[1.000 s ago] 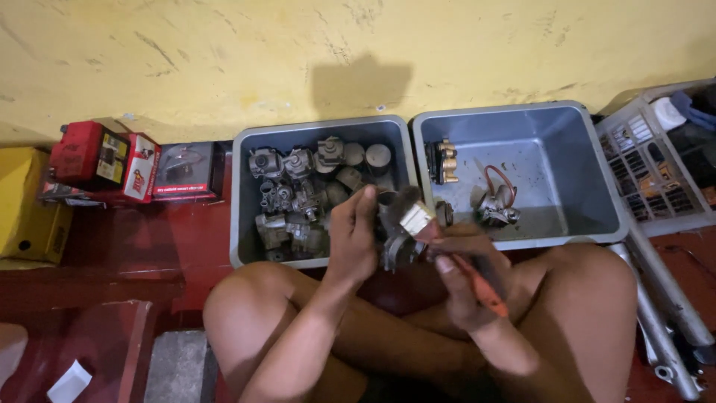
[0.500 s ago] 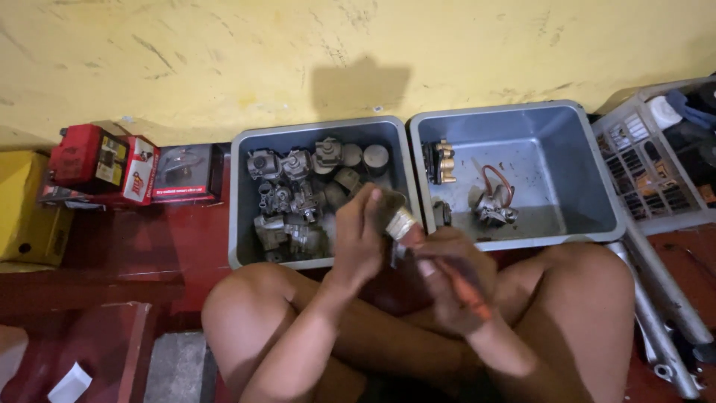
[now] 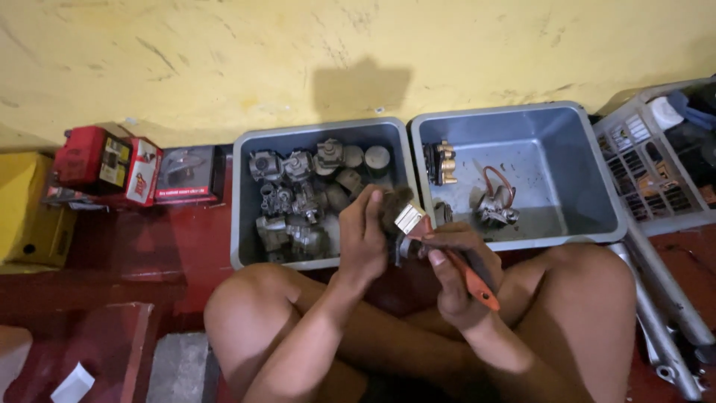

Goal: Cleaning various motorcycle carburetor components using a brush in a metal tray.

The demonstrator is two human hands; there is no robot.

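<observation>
Firmly, right hand grip clamps paintbrush; left hand clasps a dark part.

What we cannot make out from the head view

We cannot identify the small dark part behind the left hand: its fingers and the paintbrush bristles cover it. The right hand hides the middle of the brush handle. The crate and metal tubes run off the right edge, the yellow box off the left.
</observation>
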